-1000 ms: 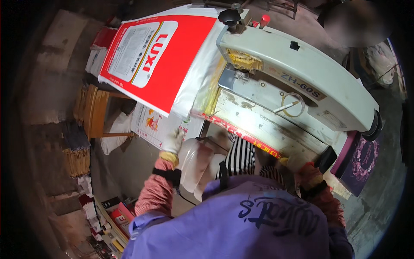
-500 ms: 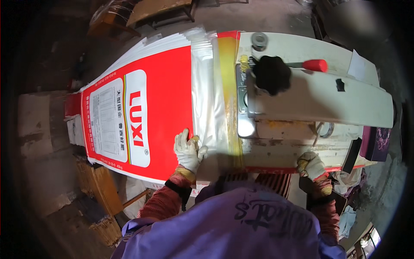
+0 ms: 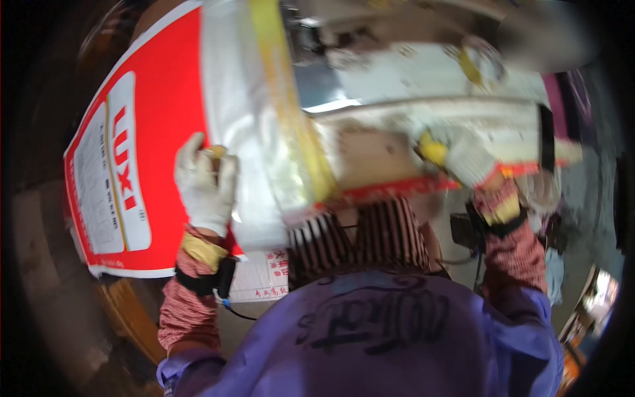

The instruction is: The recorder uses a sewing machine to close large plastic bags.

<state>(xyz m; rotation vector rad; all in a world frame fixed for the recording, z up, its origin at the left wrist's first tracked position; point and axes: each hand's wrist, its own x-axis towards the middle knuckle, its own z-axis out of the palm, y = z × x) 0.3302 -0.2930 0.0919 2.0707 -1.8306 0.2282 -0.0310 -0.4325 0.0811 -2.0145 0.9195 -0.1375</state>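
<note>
the red and white woven bag [image 3: 132, 165] now fills more of the view than half a second ago and lies more tilted. one bag on top, one more printed sheet [image 3: 261, 281] under it. the gloved left hand [image 3: 205, 185] lies flat on the bag, fingers spread, gripping nothing. the one sewing machine [image 3: 430, 99] looks blurred now. the gloved right hand [image 3: 466, 159] rests at its edge; its fingers i cannot tell.

Strong motion blur across my view; bright glare on the machine top [image 3: 423, 66], dark vignette and fisheye bending at edges.
</note>
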